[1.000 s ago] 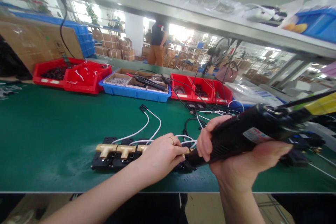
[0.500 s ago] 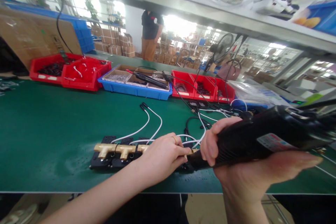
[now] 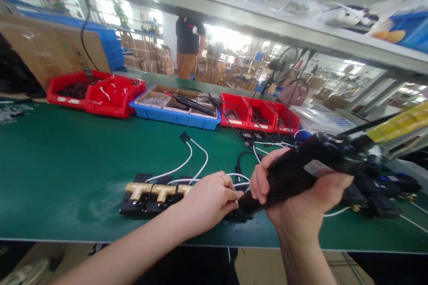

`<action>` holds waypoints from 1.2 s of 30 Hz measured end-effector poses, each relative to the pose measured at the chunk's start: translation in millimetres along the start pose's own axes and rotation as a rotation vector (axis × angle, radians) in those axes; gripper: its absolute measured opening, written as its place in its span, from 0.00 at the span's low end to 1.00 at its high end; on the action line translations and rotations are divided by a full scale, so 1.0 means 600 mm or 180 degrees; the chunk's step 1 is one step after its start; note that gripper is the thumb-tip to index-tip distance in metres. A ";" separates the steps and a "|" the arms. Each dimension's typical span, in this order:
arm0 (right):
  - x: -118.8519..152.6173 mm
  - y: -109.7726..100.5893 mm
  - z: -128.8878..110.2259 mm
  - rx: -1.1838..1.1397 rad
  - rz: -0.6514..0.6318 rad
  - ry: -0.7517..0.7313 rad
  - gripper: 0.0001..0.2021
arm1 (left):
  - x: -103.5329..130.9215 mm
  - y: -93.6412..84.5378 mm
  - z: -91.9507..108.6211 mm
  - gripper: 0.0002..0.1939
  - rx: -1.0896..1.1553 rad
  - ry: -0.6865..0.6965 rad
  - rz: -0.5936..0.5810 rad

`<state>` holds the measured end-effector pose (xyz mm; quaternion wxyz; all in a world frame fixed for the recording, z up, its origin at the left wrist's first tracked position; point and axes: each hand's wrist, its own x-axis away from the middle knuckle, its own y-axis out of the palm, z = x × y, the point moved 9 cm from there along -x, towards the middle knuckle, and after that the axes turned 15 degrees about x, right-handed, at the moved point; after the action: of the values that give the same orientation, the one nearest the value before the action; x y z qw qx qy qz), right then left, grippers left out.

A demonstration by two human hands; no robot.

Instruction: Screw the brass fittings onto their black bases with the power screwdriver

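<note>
From where I stand, the right hand [image 3: 297, 209] has a closed grip on a thick, black, cylindrical power tool [image 3: 290, 178], fingers curled round the forward part and thumb lying back along the body. That hold seems chosen to carry the weight while keeping the narrow nose tilted down and leftward. The nose sits just beside the left fingertips, at the right end of a row of black plastic blocks [image 3: 129, 207] topped with T-shaped brass fittings [image 3: 163, 192].

The left hand [image 3: 210, 200] lies over that row, thumb and fingers drawn together by the nose, probably to steady a part there; I cannot tell what, if anything, is pinched between them. The row stands near the front edge of the green table [image 3: 67, 156], presumably for easy reach.

Thin white cables [image 3: 207, 158] run out behind the blocks, two of their black-tipped ends lying toward the back, perhaps to keep them out of the way. Behind them, a blue compartmented tray [image 3: 177, 118] sits between red plastic bins [image 3: 113, 109], likely so small parts stay sorted and within reach.
</note>
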<state>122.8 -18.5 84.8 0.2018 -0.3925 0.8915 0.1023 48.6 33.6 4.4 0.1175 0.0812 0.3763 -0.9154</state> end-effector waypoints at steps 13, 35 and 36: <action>0.020 0.044 -0.028 -0.0601 -0.0062 0.0130 0.34 | -0.005 -0.012 -0.012 0.10 -0.0381 -0.0269 -0.0117; 0.016 0.064 -0.009 -0.0459 -0.0126 0.0127 0.31 | -0.001 -0.014 -0.009 0.10 -0.0363 0.0227 0.0007; 0.017 0.070 -0.010 -0.0395 -0.0193 0.0116 0.31 | -0.001 -0.015 -0.010 0.10 -0.0350 0.0198 0.0036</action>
<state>84.1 1.1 86.7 0.1638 -0.4330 0.8746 0.1441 46.9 44.2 6.5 0.1153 0.1052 0.4290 -0.8897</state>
